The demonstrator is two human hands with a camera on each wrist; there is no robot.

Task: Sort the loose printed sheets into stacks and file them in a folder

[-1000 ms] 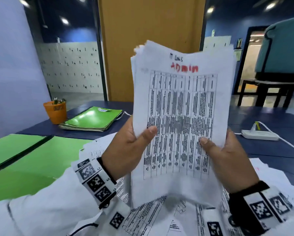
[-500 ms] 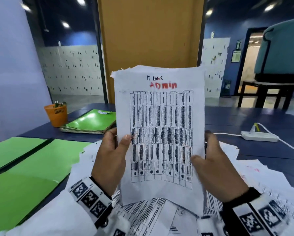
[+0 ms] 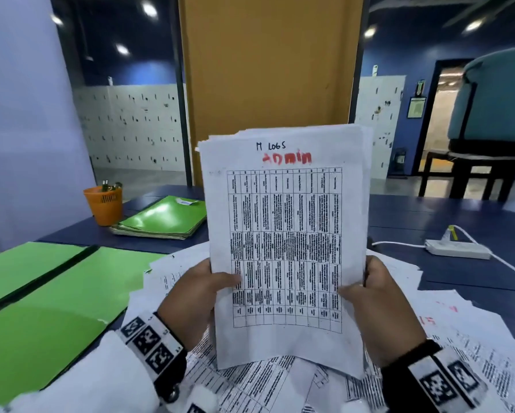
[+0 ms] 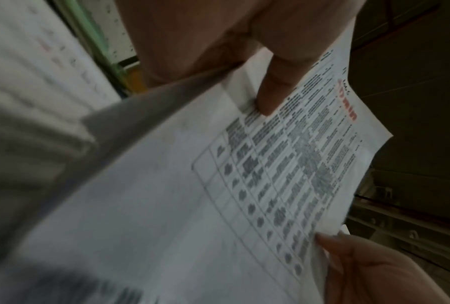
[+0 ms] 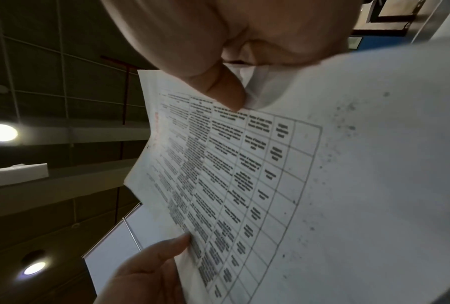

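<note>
The open green folder (image 3: 50,299) lies flat at the tabletop's near-left corner, left of both hands. The stack of sheets (image 3: 286,248) stands upright above the loose sheets (image 3: 464,353), long axis vertical. The left hand (image 3: 190,302) and right hand (image 3: 381,311) pinch its lower side edges, thumbs in front. The left hand is nearer the folder, so I judge the stack should swing left and tip flat.

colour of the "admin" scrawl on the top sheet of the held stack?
Red, under black handwriting, on the top sheet. Clearest in the head view.
</note>
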